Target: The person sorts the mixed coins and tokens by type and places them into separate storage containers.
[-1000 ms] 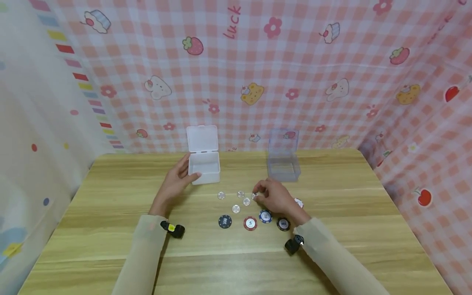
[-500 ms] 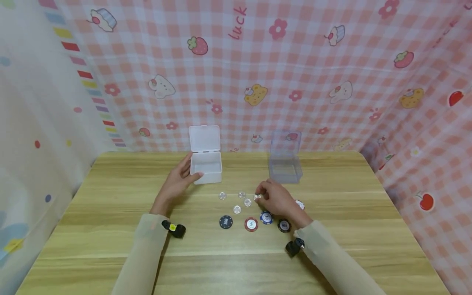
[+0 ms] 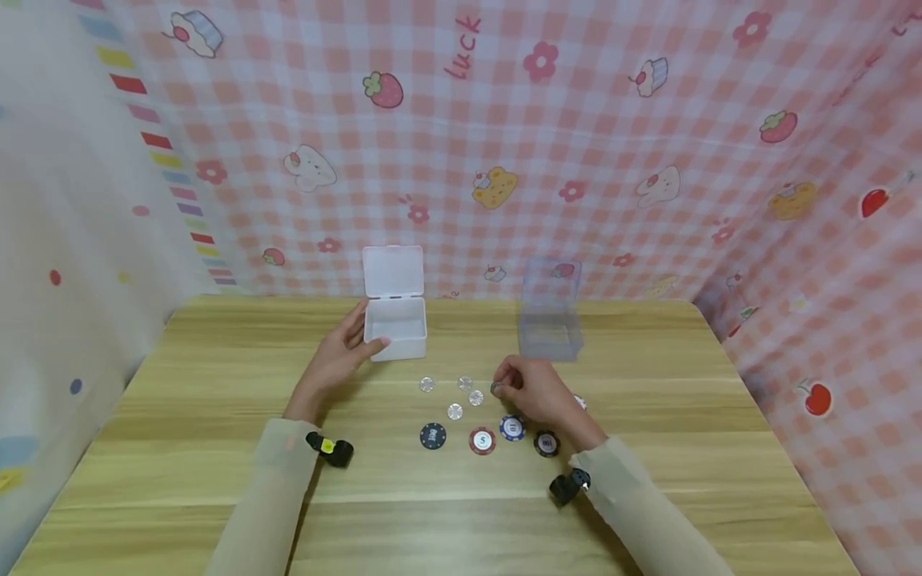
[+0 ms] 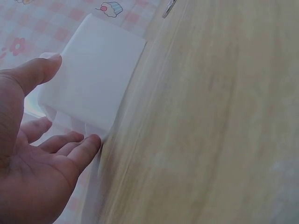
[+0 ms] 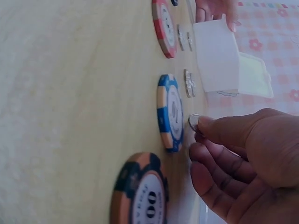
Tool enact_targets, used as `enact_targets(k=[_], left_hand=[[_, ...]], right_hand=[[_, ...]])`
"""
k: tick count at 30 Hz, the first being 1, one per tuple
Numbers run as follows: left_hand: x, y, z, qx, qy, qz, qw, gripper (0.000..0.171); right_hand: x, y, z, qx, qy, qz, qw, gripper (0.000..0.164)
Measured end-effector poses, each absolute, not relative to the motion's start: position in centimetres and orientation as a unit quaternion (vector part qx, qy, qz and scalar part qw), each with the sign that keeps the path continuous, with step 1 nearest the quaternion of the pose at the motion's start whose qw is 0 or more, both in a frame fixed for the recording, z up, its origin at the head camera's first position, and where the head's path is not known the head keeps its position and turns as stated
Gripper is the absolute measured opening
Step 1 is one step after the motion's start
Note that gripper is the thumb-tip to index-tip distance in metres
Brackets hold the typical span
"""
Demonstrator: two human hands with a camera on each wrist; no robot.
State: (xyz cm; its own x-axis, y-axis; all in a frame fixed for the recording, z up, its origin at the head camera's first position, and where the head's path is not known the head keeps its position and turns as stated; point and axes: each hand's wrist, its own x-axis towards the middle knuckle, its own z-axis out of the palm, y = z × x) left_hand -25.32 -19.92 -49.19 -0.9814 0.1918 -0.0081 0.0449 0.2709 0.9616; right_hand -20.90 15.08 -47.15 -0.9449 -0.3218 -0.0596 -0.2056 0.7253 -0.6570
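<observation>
In the head view, a white plastic box [image 3: 396,328] stands with its lid raised. My left hand [image 3: 337,356] holds it at the near left, thumb over the front rim and fingers along the side. The left wrist view shows the thumb [image 4: 39,73] on the box's edge and fingertips low against its wall. Right of centre, my right hand [image 3: 536,392] pinches a silver coin [image 5: 193,122] between thumb and index finger, close over the table. Several more silver coins [image 3: 455,411] lie flat to its left.
A clear plastic box [image 3: 551,340] with its lid up stands behind the right hand. Nearer me lie poker chips: black [image 3: 433,436], red [image 3: 483,440], blue [image 3: 512,427] and another black chip [image 3: 547,443]. A white chip [image 3: 579,402] is partly hidden by the right wrist.
The coin at my right fingertips has gone from lying flat to standing tilted in the pinch. My left hand stays on the white box. The head view has shifted slightly.
</observation>
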Motion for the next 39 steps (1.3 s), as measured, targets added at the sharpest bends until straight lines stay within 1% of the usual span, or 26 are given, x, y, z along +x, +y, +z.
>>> enact_targets(k=[3, 9, 13, 24, 31, 39], left_hand=[[-25.1, -20.1, -49.0, 0.077, 0.796, 0.597, 0.063, 0.085], [-25.0, -19.8, -49.0, 0.081, 0.79, 0.604, 0.065, 0.084], [-25.0, -19.7, -49.0, 0.075, 0.791, 0.604, 0.069, 0.083], [-25.0, -19.9, -49.1, 0.072, 0.795, 0.599, 0.067, 0.084], [-25.1, -19.8, -49.0, 0.071, 0.791, 0.604, 0.066, 0.085], [-25.4, -20.1, -49.2, 0.067, 0.788, 0.608, 0.065, 0.086]], right_hand=[[-20.8, 14.9, -47.0, -0.137, 0.925, -0.342, 0.095, 0.003], [-20.7, 15.1, -46.5, -0.141, 0.932, -0.323, 0.083, 0.009], [-20.8, 15.3, -46.2, -0.139, 0.925, -0.345, 0.079, 0.008], [-21.6, 15.1, -45.5, -0.087, 0.902, -0.415, 0.078, 0.008], [-22.1, 14.7, -44.8, -0.104, 0.894, -0.432, 0.058, 0.006], [-22.6, 14.1, -44.5, -0.094, 0.888, -0.447, 0.047, 0.005]])
